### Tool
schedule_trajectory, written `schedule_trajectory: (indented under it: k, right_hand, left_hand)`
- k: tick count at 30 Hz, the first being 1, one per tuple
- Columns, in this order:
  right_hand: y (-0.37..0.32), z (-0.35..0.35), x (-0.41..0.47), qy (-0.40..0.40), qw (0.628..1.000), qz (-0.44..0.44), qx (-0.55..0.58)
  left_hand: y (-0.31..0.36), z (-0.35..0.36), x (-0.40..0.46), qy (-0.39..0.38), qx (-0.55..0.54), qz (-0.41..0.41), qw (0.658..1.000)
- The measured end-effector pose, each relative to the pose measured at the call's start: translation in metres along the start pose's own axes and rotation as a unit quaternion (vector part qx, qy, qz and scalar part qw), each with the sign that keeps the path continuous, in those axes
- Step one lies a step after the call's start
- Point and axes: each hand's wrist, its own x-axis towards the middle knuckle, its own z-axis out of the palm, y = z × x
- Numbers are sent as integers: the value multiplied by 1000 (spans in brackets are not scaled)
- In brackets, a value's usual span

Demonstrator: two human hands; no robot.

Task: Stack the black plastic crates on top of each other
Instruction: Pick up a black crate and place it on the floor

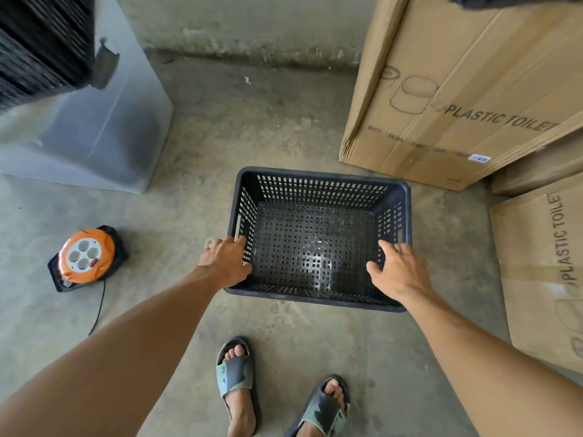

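Observation:
One empty black plastic crate [315,176] with perforated walls and floor stands on the concrete floor in front of me. My left hand [225,260] is at its left wall near the handle slot. The fingers reach along the rim and the thumb lies over the edge. My right hand [400,269] hovers over the right wall with its fingers spread and relaxed, the thumb inside the crate. Neither hand plainly grips the crate. A dark ribbed stack [38,42], blurred, fills the top left corner.
Tall cardboard boxes [457,89] stand close behind the crate on the right, and another box [542,263] is beside it. A grey bin [94,121] stands at the left. An orange cable reel [85,257] lies on the floor to the left. My feet in slippers [236,373] are just before the crate.

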Motion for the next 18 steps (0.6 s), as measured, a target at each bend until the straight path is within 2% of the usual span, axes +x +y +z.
schedule_trajectory:
  k: [5,10,14,18]
  right_hand:
    - [-48,-76,-53,-20,998,-47,24]
    - [-95,-152,-100,-18,994,-110,11]
    - [-141,-207,-119,-6,988,-154,1]
    - [-207,-275,-122,41,978,-205,-1]
  left_hand:
    - [20,-54,-62,-3,-64,1,998]
    - [18,-115,-134,16,-67,-3,998]
    - [-15,-170,-173,65,-80,-12,995]
    - [-75,-231,-193,119,-75,-35,989]
